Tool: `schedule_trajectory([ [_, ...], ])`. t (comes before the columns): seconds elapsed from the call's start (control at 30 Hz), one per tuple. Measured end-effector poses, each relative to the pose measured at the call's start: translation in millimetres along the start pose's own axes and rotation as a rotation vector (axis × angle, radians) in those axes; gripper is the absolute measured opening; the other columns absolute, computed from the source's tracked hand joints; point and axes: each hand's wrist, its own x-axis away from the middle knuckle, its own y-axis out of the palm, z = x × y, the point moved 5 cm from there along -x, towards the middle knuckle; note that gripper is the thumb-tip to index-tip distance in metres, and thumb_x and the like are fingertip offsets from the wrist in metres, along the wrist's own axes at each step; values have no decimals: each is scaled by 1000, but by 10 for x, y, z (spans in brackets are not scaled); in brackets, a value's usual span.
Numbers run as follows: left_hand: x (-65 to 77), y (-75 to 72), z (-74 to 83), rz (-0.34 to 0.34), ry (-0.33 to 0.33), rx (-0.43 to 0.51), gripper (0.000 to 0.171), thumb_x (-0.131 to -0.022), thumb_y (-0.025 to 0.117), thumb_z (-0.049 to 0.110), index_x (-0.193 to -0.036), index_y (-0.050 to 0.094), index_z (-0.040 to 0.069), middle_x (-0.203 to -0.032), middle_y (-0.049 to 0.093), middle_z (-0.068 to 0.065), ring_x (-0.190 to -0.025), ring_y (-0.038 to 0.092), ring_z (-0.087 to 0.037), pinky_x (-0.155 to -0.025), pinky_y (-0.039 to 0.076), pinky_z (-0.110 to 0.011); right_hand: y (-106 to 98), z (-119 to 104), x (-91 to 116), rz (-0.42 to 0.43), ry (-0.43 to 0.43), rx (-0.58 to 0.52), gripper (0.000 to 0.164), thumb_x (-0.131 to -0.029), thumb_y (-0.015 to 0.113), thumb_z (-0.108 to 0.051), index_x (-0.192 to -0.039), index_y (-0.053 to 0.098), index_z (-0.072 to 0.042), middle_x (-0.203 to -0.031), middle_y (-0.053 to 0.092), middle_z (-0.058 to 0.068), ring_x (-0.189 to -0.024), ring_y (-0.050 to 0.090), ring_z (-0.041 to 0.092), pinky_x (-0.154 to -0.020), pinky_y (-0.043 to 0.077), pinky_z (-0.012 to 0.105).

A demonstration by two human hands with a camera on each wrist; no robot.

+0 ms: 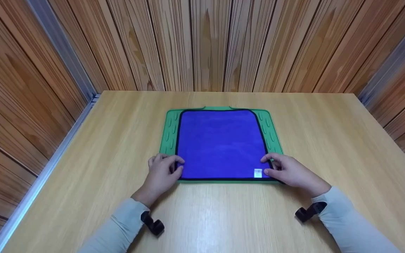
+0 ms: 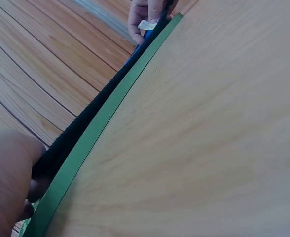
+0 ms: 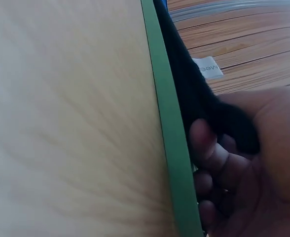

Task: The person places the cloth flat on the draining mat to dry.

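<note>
A blue cloth mat [image 1: 220,140] with a black border lies over a green board [image 1: 168,133] that has raised oval ridges along its sides. My left hand [image 1: 160,175] pinches the near left edge of the cloth, thumb above and fingertips below. At the near right corner, my right hand [image 1: 290,170] pinches the black edge [image 3: 184,74]; the right wrist view shows fingers tucked under it, beside the board's green side wall [image 3: 169,118]. A small white tag [image 1: 257,173] sits near that corner. Most of the board is hidden beneath the cloth.
The board rests on a light wooden table [image 1: 209,218]. Wood-plank walls [image 1: 209,45] rise behind and at both sides, with a metal rail [image 1: 47,179] along the left table edge. Black camera mounts [image 1: 152,224] sit on both wrists, over light sleeves.
</note>
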Motion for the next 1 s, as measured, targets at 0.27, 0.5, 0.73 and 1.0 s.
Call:
schedule_trajectory([
  [0.27,-1,-3,-14,6,29,-36,10,-93,71,16,-102,73,20,-71,58,12,-110,51,-29,-108,15,-58,4,-25,-17,1,-19,40,28,-97,69,-19,-123,61,-13,-73,46,0,-62,47,17,-54,39,26],
  [0.5,-6,-4,-21,11,24,-53,9,-95,70,18,-104,72,19,-71,53,11,-105,50,-26,-107,17,-56,6,-19,-19,24,-30,56,26,-98,67,-19,-123,61,-13,-74,48,1,-63,49,17,-54,40,27],
  [0.73,-24,-17,-22,17,29,-69,9,-96,69,18,-105,73,19,-70,53,11,-104,51,-26,-106,17,-56,16,-16,-27,34,-37,78,25,-99,66,-19,-123,62,-14,-74,48,1,-63,48,17,-55,39,27],
  [1.0,-14,-17,-25,33,64,-83,7,-93,71,15,-100,73,17,-64,53,13,-106,53,-29,-106,17,-58,30,-14,-41,20,-54,89,25,-99,66,-18,-123,61,-13,-72,47,-1,-63,47,16,-56,39,27],
])
